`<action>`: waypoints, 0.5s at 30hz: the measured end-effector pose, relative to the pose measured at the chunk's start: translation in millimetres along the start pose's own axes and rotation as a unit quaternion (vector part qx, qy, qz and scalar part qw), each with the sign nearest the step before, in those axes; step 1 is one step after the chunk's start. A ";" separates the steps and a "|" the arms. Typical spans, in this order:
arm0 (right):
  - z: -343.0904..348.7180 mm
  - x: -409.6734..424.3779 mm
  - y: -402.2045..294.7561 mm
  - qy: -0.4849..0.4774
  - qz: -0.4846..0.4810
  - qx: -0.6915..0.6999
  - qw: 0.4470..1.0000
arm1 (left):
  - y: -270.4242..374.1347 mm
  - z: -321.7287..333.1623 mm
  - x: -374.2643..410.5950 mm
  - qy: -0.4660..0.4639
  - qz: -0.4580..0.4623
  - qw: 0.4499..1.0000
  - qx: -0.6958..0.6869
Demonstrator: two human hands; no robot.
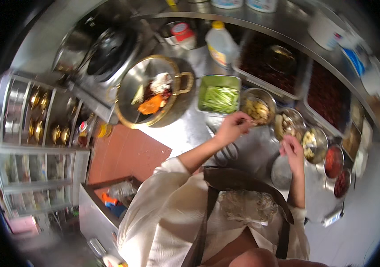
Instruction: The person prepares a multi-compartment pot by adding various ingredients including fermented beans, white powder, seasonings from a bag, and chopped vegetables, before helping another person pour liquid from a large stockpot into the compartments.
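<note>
My left hand (234, 128) is at the near rim of a metal bowl of yellowish slices (256, 108), fingers bunched; whether they pinch anything is unclear. My right hand (291, 147) hangs, fingers curled, at the near edge of a metal bowl of pale pieces (288, 123). Left of the bowls stands a square metal container of green strips (219, 98). Farther left is a wide metal pot with gold-coloured handles (128, 118), holding an orange piece, white matter and dark red bits. A bowl of pale chopped pieces (315, 143) sits right of my right hand.
Bowls of red (334, 162) and dark red food (342, 183) line the right. Behind are large trays of dark red contents (328, 95), a yellow-capped plastic jug (221, 45) and a raised metal shelf (260, 25). Scissors-like handles (226, 155) lie near my left forearm.
</note>
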State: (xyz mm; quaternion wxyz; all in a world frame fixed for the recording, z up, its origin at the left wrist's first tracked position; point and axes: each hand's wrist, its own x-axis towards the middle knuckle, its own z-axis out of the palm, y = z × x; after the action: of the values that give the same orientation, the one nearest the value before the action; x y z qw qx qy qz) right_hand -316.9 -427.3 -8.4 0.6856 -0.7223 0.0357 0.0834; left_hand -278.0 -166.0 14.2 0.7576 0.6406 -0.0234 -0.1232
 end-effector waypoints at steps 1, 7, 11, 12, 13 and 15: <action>2.0 -9.5 3.2 -0.008 0.018 -0.018 1.000 | 15.9 -34.2 -12.7 0.086 0.014 0.996 0.010; 34.7 -42.6 25.5 -0.094 0.066 -0.062 0.992 | 42.7 -304.6 -72.3 0.562 0.234 0.728 0.313; 51.7 -54.3 34.6 -0.047 0.041 -0.111 0.992 | 68.9 -370.2 -47.2 0.601 0.150 0.646 0.446; 56.4 -55.8 28.7 -0.030 0.047 -0.112 0.992 | 48.7 -428.9 -47.2 0.607 0.124 0.630 0.469; 58.5 -60.4 21.7 -0.013 0.036 -0.134 0.990 | 43.2 -442.5 -29.0 0.563 -0.045 0.615 0.550; 61.2 -59.8 41.3 -0.015 -0.009 -0.152 0.988 | 24.4 -502.0 -34.7 0.462 -0.070 0.654 0.595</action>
State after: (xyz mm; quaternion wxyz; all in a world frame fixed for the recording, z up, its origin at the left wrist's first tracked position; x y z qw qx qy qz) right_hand -386.9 -372.5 -41.7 0.5694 -0.8169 0.0059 0.0920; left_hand -210.8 329.5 -47.2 0.1170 0.9280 0.3063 0.1768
